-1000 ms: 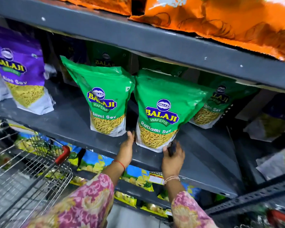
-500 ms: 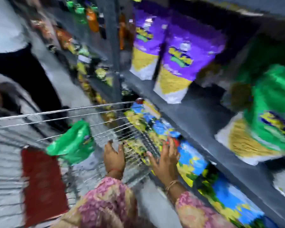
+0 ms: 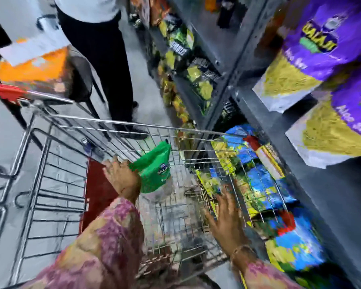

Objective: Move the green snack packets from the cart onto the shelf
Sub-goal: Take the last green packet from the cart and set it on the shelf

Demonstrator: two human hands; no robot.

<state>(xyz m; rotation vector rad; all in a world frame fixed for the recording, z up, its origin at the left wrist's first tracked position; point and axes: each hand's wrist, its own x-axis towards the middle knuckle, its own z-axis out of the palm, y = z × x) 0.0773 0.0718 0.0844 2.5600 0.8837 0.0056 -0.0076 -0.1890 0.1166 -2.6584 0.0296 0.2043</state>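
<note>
Green snack packet [image 3: 154, 174] mid-frame, inside cart [image 3: 133, 124]. My L hand [image 3: 121, 178] at its left edge; blur, can't tell if gripping. R hand [image 3: 227, 222] spread, empty. Pkt prob light, soft, slick film: pinch top seal, don't crush.

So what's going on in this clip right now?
A person reaches into a wire shopping cart beside a store shelf. Their left hand is at the edge of a green snack packet inside the cart; blur hides whether it grips it. The right hand hovers open, fingers spread, over the cart's shelf-side wall.
</note>
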